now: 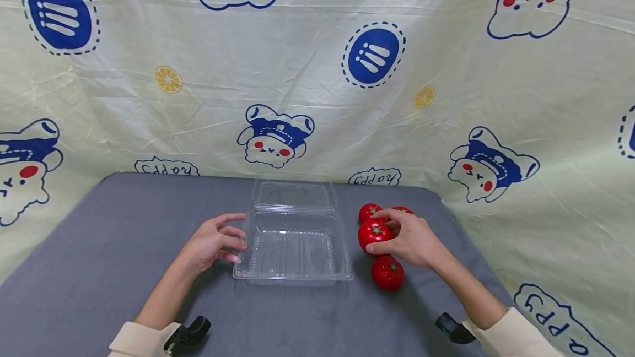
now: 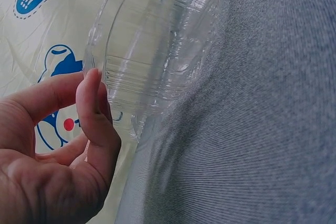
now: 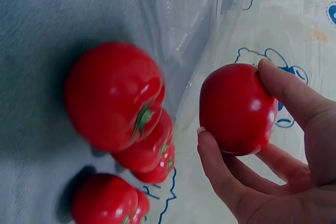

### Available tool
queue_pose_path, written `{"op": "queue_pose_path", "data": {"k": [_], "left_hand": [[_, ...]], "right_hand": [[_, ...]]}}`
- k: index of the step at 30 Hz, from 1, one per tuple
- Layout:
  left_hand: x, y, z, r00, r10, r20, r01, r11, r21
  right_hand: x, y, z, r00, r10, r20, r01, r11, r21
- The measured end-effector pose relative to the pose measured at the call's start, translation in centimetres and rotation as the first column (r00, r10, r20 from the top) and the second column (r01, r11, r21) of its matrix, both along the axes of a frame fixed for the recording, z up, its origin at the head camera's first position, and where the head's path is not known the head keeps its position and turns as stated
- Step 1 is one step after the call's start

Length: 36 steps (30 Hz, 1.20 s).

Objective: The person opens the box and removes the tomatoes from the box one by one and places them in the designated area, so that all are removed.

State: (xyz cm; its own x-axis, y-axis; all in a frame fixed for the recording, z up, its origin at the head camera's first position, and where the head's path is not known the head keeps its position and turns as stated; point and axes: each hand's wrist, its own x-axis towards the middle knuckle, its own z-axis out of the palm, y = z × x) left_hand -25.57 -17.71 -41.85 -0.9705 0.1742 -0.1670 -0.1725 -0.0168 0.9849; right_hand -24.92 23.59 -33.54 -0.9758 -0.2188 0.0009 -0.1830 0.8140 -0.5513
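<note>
A clear plastic clamshell container (image 1: 292, 247) lies with its lid (image 1: 294, 196) folded back on the far side. At its left edge, my left hand (image 1: 213, 244) has its thumb and fingers curled at the rim (image 2: 94, 61), pinching it. My right hand (image 1: 409, 238) holds a red tomato (image 3: 236, 109) between thumb and fingertips, raised off the cloth, to the container's right. Several more tomatoes lie around that hand: one nearer to me (image 1: 388, 273), one behind on the left (image 1: 369, 211) and one partly hidden behind the fingers (image 1: 403, 210).
A grey cloth (image 1: 134, 236) covers the table. Behind and beside it hangs a pale printed curtain (image 1: 307, 54) with cartoon figures. Black straps with a device (image 1: 190, 332) sit on both wrists by the cream sleeves.
</note>
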Motion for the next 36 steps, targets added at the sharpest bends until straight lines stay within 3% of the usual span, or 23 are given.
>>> {"op": "queue_pose_path", "data": {"k": [8,24,36], "left_hand": [[0.0,-0.1,-0.1,1.000,0.001,-0.001,-0.001,1.000,-0.021],[-0.1,-0.2,-0.2,1.000,-0.010,-0.017,0.010,1.000,-0.013],[0.0,-0.2,-0.1,1.000,-0.011,-0.016,0.010,1.000,-0.015]], "right_hand": [[0.2,2.0,0.3,1.000,0.022,-0.016,-0.021,0.998,0.052],[1.1,6.0,-0.2,0.997,-0.057,0.048,0.053,0.996,0.073],[1.3,8.3,-0.6,0.984,-0.070,0.163,0.061,0.996,0.060]]}}
